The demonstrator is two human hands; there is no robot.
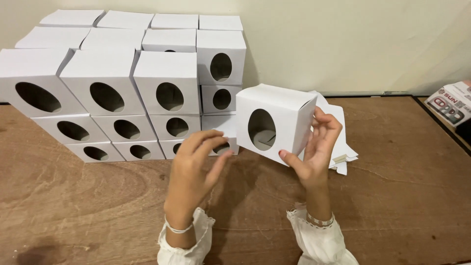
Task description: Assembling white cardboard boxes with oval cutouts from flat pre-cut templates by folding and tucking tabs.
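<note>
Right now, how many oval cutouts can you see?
13: twelve on the stack, four columns of three, one bottom one partly behind the left hand; one on the box in the right hand. Boxes behind likely hide more.

A: What boxes are there?

B: A white box with an oval hole, held up in the right hand. More like it are stacked at the wall.

A: Others?

B: A small red-and-white pack lies far right.
</note>
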